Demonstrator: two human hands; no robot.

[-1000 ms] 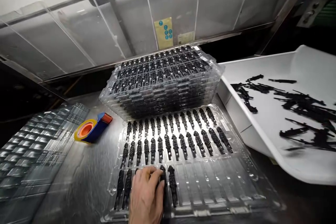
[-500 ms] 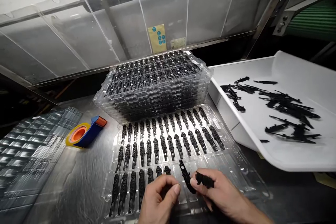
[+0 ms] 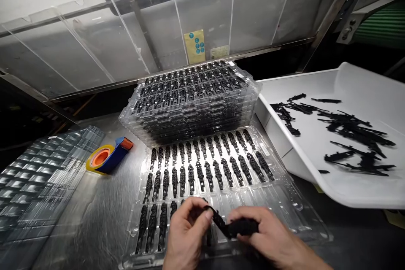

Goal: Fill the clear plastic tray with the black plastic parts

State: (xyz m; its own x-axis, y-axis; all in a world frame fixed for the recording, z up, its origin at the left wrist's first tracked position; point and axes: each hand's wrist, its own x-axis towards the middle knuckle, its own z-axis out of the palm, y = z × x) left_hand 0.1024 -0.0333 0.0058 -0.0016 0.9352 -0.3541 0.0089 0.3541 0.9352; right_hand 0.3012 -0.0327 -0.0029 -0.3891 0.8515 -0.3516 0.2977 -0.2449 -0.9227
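My left hand pinches the upper end of a slim black plastic part between thumb and fingertips. The part slants down toward my right hand, whose fingers are closed round a dark, blurred black plastic part. Whether these are separate pieces, I cannot make out. Both hands hover over the near row of a clear blister tray. Rows of like black parts lie in its pockets, and my left hand hides some of the near row.
Behind stands a stack of filled clear trays. A white bin with loose black parts is at right. On the left are a tape dispenser and stacked clear trays.
My left fingers have closed on the upper end of the slim black part between my hands. My right hand has turned the parts it holds. The view has shifted slightly.
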